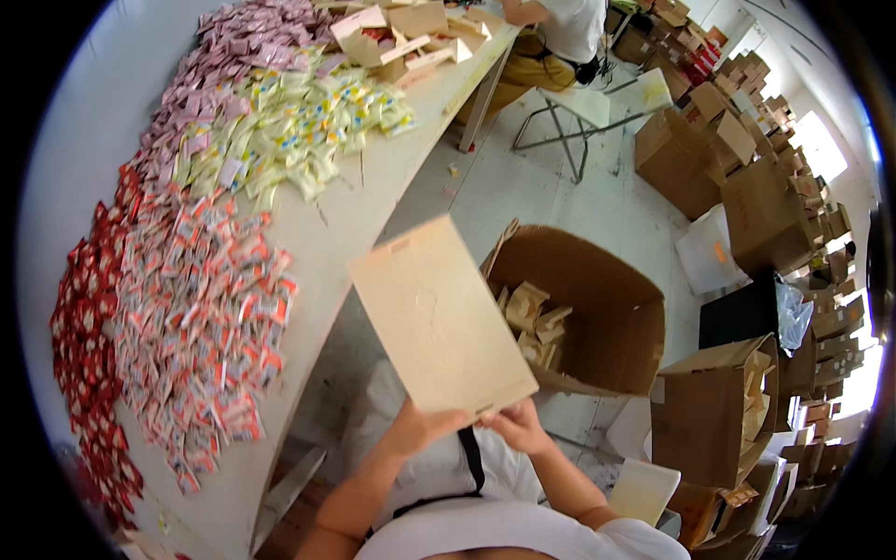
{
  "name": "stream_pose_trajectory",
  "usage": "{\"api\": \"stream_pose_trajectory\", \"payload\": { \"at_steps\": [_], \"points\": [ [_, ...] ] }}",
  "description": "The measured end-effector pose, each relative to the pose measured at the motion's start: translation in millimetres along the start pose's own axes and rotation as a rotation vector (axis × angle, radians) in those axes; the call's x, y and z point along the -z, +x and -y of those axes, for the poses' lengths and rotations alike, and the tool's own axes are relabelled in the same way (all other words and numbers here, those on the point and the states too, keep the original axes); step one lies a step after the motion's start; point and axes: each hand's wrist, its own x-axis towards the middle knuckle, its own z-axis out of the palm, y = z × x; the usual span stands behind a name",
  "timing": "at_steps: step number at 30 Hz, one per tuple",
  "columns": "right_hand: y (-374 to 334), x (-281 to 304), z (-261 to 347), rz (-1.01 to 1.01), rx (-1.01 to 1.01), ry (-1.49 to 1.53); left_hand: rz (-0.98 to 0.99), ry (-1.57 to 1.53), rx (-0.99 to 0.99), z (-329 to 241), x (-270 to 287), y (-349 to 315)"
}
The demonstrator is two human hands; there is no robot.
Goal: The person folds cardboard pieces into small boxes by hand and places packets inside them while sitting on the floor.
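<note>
A cream-coloured cardboard box or folded panel (pixel 443 317), flat-faced with a small slot near each short end, is held tilted in front of me. My left hand (pixel 427 427) is closed on its near edge, with the fingers partly hidden behind it. At the near right corner my right hand (pixel 519 427) grips the same edge, fingers bent at the slot. To the left, the table (pixel 313 247) bears heaps of small packets: orange-and-white ones (pixel 201 317) nearest, dark red ones (pixel 86 327) along the far left, and pale yellow-green ones (pixel 280 121) and pink-purple ones (pixel 201 79) farther off.
A large open brown carton (pixel 597 308) stands just right of the panel, with cream cardboard pieces (pixel 532 322) inside. More cream boxes (pixel 411 42) lie on the table's far end, near another person (pixel 569 33). A folding stool (pixel 579 107) and many stacked cartons (pixel 770 210) occupy the right.
</note>
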Motion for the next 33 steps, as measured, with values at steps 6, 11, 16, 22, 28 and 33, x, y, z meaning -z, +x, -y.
{"api": "stream_pose_trajectory", "payload": {
  "at_steps": [6, 11, 16, 22, 28, 33],
  "points": [
    [-4.7, -0.6, 27.3, -0.240, 0.272, 0.222, -0.009, 0.187, -0.143, 2.9, -17.2, -18.8],
    [-26.1, -3.1, 32.4, -0.220, 0.149, -0.015, -0.080, 0.167, -0.175, 15.1, -24.0, -44.6],
    [-42.6, 0.5, 17.7, -0.044, -0.061, -0.083, -0.338, 0.018, -0.191, 11.9, -11.4, -52.1],
    [-13.3, -15.9, 33.8, -0.225, 0.329, -0.952, -0.156, 0.215, -0.045, 25.0, -13.9, -51.9],
    [3.8, -18.9, 11.0, -0.126, 0.348, -0.935, -0.048, -0.006, 0.037, 35.6, -8.1, -49.0],
    [-5.1, -22.9, 12.8, -0.110, 0.228, -0.869, 0.041, 0.180, 0.075, 26.1, 1.5, -45.7]
  ]
}}
